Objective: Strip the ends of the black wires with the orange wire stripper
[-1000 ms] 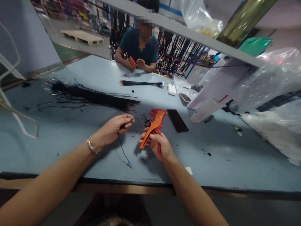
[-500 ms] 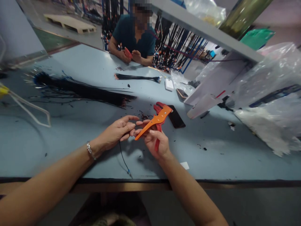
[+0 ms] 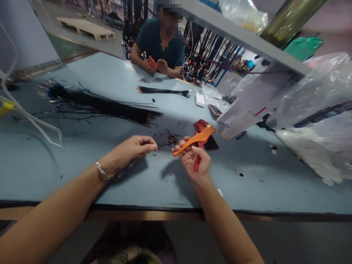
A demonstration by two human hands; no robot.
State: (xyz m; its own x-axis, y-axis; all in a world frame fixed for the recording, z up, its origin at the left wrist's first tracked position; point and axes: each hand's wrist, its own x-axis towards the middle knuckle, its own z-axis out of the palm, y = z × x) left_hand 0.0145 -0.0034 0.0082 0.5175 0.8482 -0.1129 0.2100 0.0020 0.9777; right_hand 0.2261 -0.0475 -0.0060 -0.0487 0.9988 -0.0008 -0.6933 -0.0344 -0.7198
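Note:
My left hand (image 3: 139, 148) is pinched closed above the blue-grey table (image 3: 115, 190), with a thin black wire (image 3: 165, 145) running from its fingertips toward my right hand. Wrapped round the orange and red hand tool (image 3: 196, 138), my right hand (image 3: 195, 159) holds it with the jaws pointing up and to the right. A small heap of dark and copper-coloured scraps (image 3: 172, 138) lies just beyond the gap between my hands. Behind my hands a large bundle of black wires (image 3: 101, 104) stretches across the table.
Across the table sits a person (image 3: 159, 47) holding a red tool. A smaller wire bundle (image 3: 165, 90), a white box (image 3: 200, 99) and a dark phone (image 3: 211, 143) lie on the table. Plastic bags (image 3: 316, 110) fill the right; a white cable (image 3: 35, 121) hangs at left.
My hands have moved apart, the right one going right with the tool and the left one slightly left. The black wire that hung below my left hand no longer shows there.

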